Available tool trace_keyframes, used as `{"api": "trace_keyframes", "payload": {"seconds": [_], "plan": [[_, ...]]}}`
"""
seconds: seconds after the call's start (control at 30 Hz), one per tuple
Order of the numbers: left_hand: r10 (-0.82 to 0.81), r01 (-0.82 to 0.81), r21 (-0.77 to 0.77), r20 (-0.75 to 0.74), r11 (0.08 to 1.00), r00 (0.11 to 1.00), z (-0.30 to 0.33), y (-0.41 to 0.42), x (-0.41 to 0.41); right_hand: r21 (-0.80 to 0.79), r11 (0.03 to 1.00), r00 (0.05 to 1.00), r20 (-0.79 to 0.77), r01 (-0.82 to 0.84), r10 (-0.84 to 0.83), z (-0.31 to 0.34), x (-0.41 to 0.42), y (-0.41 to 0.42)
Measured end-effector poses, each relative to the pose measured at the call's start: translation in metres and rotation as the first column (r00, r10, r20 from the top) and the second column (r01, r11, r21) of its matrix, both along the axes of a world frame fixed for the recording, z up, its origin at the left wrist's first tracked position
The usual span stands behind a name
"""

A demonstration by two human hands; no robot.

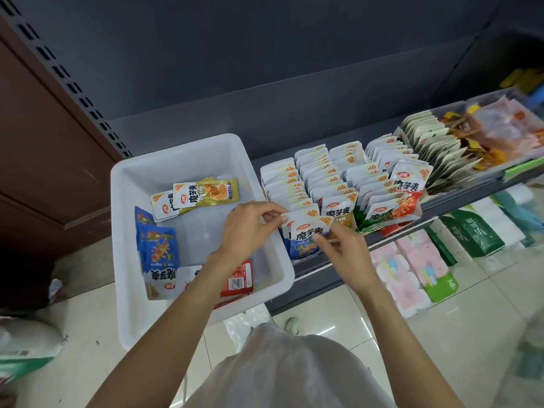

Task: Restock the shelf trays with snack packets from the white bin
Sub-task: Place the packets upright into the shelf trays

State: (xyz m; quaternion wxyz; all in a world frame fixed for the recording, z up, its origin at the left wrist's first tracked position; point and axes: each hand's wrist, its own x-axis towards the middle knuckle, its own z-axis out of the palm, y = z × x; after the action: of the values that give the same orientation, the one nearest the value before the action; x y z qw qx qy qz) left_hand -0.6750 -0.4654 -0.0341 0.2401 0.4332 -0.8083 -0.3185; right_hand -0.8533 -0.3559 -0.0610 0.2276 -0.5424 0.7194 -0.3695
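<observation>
We're mid-insert: both hands are on a blue packet (306,234) at the front of the leftmost shelf tray (287,184), seating it upright ahead of the row already filed there. Our left hand (250,228) pinches the packet's top left corner between thumb and fingertips, other fingers curled. Our right hand (341,245) pinches its right edge from below, thumb on the front face. The packet sits between the two hands, just past the right rim of the white bin (203,142), which lies to the left of and under our left forearm. Still in the bin: more blue packets (159,248) well left of the left wrist, yellow packets (203,192) beyond and left of the left hand, and a red packet (238,279) under the forearm, so we judge the restock only partly done. Next move, by our read: push this one down until it stands flush with the row, release both pinches, then swing the left hand back into the bin for another blue one. Yellow and red need matching to their own trays, to the right of our right hand.
</observation>
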Motion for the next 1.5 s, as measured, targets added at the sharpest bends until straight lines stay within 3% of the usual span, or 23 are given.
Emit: {"api": "trace_keyframes", "payload": {"seconds": [0.17,0.33,0.47,0.57,0.63,0.7,0.77,0.87,1.0,1.13,1.27,1.37,1.43,1.5], "plan": [[0.02,-0.013,0.12,-0.06,0.993,0.998,0.001,0.001,0.003,-0.055,0.997,0.983,-0.172,0.052,-0.061,-0.002,0.001,-0.004],[0.039,-0.027,0.154,-0.078,0.988,0.996,0.003,0.001,0.004,0.102,0.99,0.931,-0.361,0.1,-0.057,-0.002,0.01,-0.015],[-0.002,0.013,0.131,-0.079,0.991,0.997,0.007,0.004,0.008,0.128,0.988,0.923,-0.384,0.084,-0.029,0.007,0.008,-0.012],[0.01,-0.01,0.0,-0.03,1.0,0.999,0.014,0.01,0.028,-0.113,0.992,0.973,-0.218,0.059,-0.082,0.034,0.011,-0.009],[0.12,-0.124,-0.165,-0.033,0.978,0.992,0.018,0.015,0.054,-0.298,0.954,0.978,-0.184,0.04,-0.099,0.061,0.021,-0.01],[0.27,-0.275,-0.33,-0.062,0.903,0.961,0.018,0.02,0.086,-0.391,0.92,0.981,-0.189,-0.026,-0.052,0.083,0.041,-0.019],[0.434,-0.414,-0.411,-0.047,0.812,0.899,0.014,0.023,0.122,-0.392,0.905,0.978,-0.184,-0.165,0.099,0.089,0.068,-0.036],[0.607,-0.539,-0.39,0.066,0.746,0.792,0.0,0.023,0.174,-0.239,0.846,0.872,-0.252,-0.476,0.419,0.077,0.119,-0.071],[0.576,-0.449,-0.385,0.341,0.807,0.743,-0.016,0.023,0.201,0.213,0.666,0.638,-0.19,-0.715,0.746,0.038,0.183,-0.126],[0.536,-0.328,-0.44,0.526,0.836,0.66,-0.02,0.02,0.197,0.432,0.552,0.572,-0.096,-0.713,0.814,-0.007,0.221,-0.168],[0.501,-0.252,-0.442,0.649,0.861,0.573,-0.019,0.015,0.193,0.44,0.564,0.612,-0.041,-0.699,0.79,-0.025,0.229,-0.176],[0.513,-0.276,-0.446,0.6,0.852,0.614,-0.017,0.013,0.193,0.422,0.595,0.614,-0.108,-0.683,0.782,-0.03,0.212,-0.17],[0.54,-0.351,-0.452,0.405,0.82,0.738,-0.018,0.012,0.191,0.427,0.672,0.668,-0.186,-0.605,0.72,-0.03,0.192,-0.166],[0.535,-0.458,-0.352,0.161,0.816,0.829,-0.017,0.012,0.187,0.358,0.802,0.76,-0.29,-0.478,0.582,-0.017,0.171,-0.155]]}}
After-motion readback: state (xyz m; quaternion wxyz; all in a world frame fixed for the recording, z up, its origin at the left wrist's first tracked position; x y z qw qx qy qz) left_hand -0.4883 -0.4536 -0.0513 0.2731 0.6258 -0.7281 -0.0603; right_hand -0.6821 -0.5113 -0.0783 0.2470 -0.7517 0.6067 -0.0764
